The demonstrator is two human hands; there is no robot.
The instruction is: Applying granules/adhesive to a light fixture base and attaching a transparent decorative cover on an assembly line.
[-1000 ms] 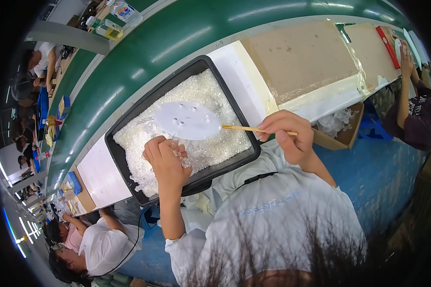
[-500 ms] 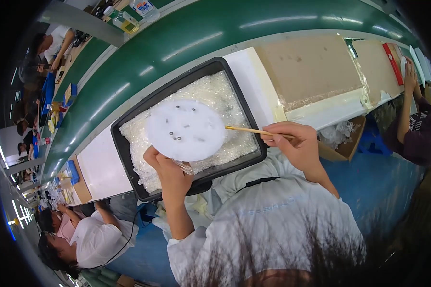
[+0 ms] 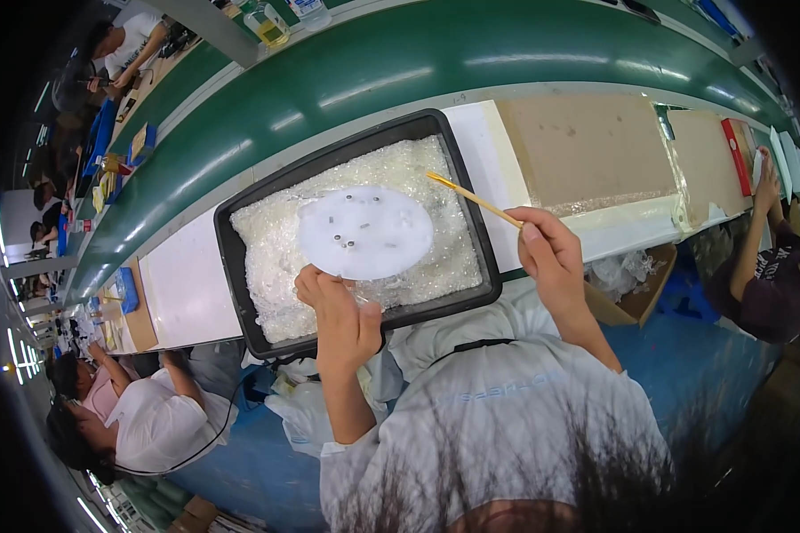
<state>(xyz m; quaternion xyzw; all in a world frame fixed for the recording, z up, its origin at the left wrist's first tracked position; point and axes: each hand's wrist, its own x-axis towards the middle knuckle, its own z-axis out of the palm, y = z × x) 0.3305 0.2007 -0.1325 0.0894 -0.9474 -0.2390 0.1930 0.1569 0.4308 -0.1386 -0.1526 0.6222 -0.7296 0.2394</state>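
Note:
My left hand (image 3: 340, 315) grips the near edge of a round white disc (image 3: 373, 253), its fingers partly hidden beneath it. Several small dark, round and grey spots or parts show on the disc's face. Between the fingers of my right hand (image 3: 549, 258) is a thin wooden brush (image 3: 478, 199) with a yellowish tip. That tip points up and left, beyond the disc's right edge and apart from it. Below the disc, a black tray (image 3: 236, 284) holds a heap of clear, glittering bead-like material (image 3: 276, 289).
Brown board (image 3: 587, 147) covers the bench right of the tray. A cardboard box (image 3: 653, 289) of clear plastic stands beside the bench at right. Behind runs a green surface (image 3: 373, 80) with bottles (image 3: 267, 25) at its far left. Co-workers sit at left and far right.
My right hand has lifted the brush tip off the disc's right edge, up and away. The disc looks flatter to the view now, and my left hand's hold has shifted slightly.

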